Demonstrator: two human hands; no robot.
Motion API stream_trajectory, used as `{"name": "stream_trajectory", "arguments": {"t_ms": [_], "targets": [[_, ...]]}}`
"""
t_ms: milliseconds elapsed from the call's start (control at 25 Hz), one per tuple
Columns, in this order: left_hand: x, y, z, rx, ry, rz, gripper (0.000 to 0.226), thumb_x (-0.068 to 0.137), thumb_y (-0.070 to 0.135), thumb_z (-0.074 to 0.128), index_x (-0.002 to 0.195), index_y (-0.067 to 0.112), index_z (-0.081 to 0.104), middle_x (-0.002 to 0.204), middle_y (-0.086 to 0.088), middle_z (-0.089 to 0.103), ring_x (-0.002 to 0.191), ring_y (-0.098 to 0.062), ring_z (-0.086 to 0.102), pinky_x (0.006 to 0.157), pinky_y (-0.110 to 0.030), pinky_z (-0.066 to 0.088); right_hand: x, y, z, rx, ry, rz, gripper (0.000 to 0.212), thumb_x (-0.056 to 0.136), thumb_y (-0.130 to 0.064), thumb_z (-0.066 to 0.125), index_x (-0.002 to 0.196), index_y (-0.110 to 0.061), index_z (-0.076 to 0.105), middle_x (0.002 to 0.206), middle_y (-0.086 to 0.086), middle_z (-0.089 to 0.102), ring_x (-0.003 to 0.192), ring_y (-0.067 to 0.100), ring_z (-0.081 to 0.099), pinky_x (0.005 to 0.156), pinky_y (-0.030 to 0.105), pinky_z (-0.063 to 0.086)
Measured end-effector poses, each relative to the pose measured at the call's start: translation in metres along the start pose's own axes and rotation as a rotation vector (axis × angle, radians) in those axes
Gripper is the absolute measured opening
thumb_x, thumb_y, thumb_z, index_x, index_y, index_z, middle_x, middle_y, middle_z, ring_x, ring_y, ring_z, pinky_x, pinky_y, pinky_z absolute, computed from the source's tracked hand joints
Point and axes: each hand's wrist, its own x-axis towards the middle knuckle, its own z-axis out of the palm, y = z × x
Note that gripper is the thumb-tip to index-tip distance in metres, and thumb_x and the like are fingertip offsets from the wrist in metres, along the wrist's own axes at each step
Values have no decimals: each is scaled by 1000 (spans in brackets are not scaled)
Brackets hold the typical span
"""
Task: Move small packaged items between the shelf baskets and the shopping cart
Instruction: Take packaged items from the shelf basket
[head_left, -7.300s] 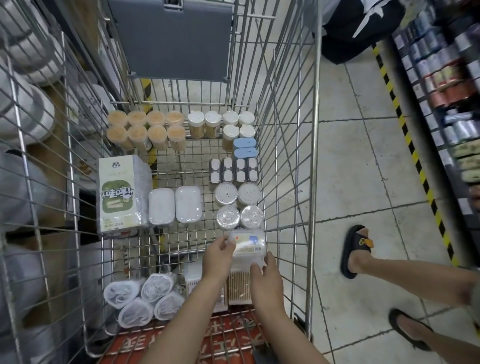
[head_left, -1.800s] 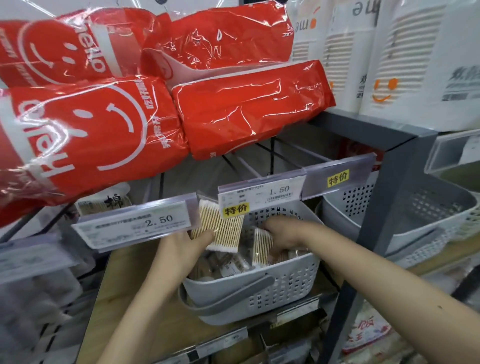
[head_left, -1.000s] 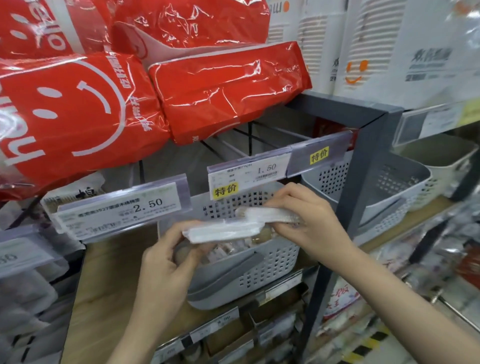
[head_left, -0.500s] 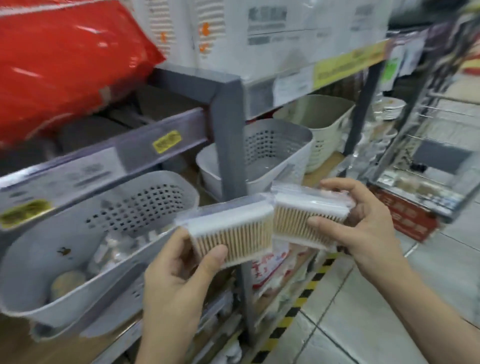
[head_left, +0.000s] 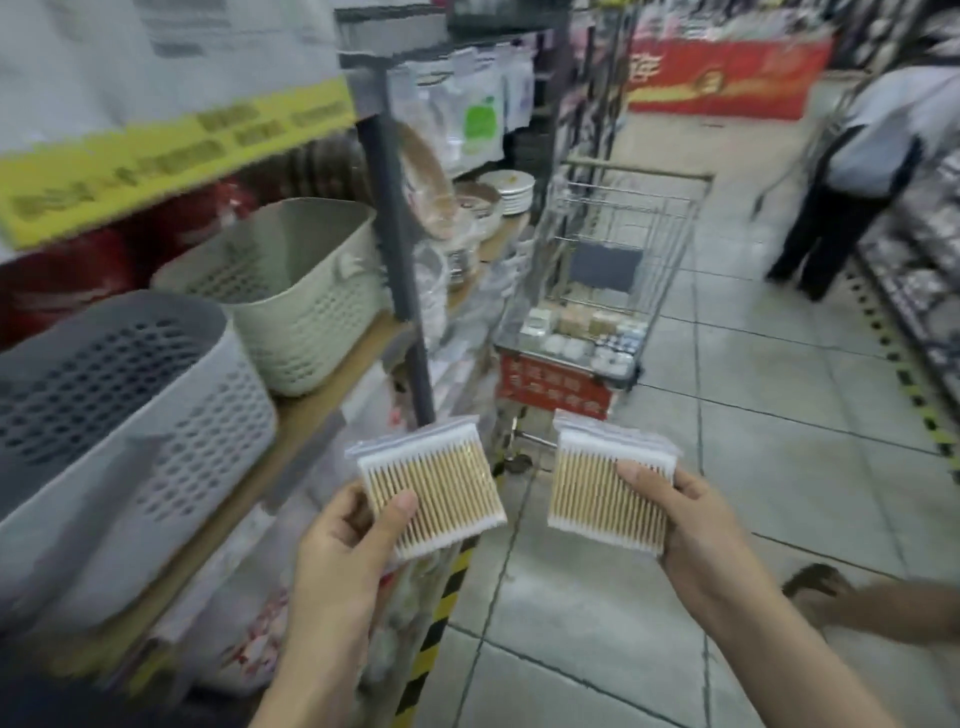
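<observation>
Head view: left hand (head_left: 343, 540) grip pinches one swab pack (head_left: 434, 496), right hand (head_left: 698, 525) grip holds a second swab pack (head_left: 605, 493), both raised side by side, apart, above the floor (head_left: 779, 467), with the shopping cart (head_left: 608, 291) beyond.

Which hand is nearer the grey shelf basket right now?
Left. The left hand, gripping a cotton swab pack, is just right of the grey basket; the right hand is farther right, over the aisle floor.

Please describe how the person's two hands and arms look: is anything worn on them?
Both forearms are bare, with no sleeve in view. The left hand and right hand wear no glove, ring, watch or bracelet. The fingers have short nails, unpainted as far as visible.
</observation>
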Motion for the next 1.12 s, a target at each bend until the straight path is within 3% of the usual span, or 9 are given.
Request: {"name": "stream_trajectory", "arguments": {"t_ms": [160, 320, 440, 560, 840, 1000, 1120], "targets": [[40, -22, 44, 45, -62, -107, 13, 81, 10, 62, 92, 12, 67, 84, 0, 75, 82, -14, 71, 66, -22, 55, 29, -3, -51, 77, 136, 61, 21, 84, -18, 60, 100, -5, 67, 92, 9, 74, 77, 16, 71, 59, 26, 55], [93, -34, 70, 58, -53, -173, 25, 78, 16, 64, 102, 10, 67, 95, -7, 74, 92, -24, 69, 83, -39, 54, 79, -1, -66, 115, 228, 128, 20, 91, -17, 57, 103, -4, 65, 95, 11, 74, 82, 19, 71, 65, 30, 58], [146, -47, 85, 87, -48, -211, 26, 82, 15, 63, 108, 10, 66, 98, -10, 73, 93, -24, 69, 76, -31, 59, 126, -1, -62, 98, 236, 149, 18, 90, -19, 58, 100, -8, 68, 93, 9, 74, 81, 18, 71, 71, 31, 53], [210, -58, 110, 137, -56, -265, 22, 84, 18, 63, 105, 15, 67, 95, -8, 74, 89, -26, 67, 74, -37, 55, 183, -9, -61, 106, 273, 176, 17, 91, -18, 57, 101, -9, 67, 94, 9, 74, 82, 19, 71, 73, 34, 51], [346, -69, 185, 212, -159, -198, 15, 90, 5, 55, 95, 15, 64, 87, -1, 74, 75, -8, 70, 63, -13, 54, 310, -25, -83, 226, 480, 188, 23, 92, -11, 53, 112, -9, 64, 104, 11, 72, 99, 26, 65, 78, 38, 52], [394, -88, 231, 217, -185, -275, 17, 92, 5, 52, 100, 16, 63, 89, -1, 74, 83, -10, 69, 63, -14, 55, 364, -33, -106, 246, 579, 207, 29, 94, -8, 48, 120, -6, 60, 100, 9, 73, 100, 28, 64, 84, 41, 50], [430, -108, 267, 236, -140, -349, 19, 93, 6, 49, 103, 17, 62, 92, -1, 72, 87, -13, 67, 65, -22, 52, 413, -44, -124, 225, 647, 217, 27, 95, -4, 45, 120, -7, 57, 96, 7, 71, 95, 25, 64, 76, 39, 56]]}}
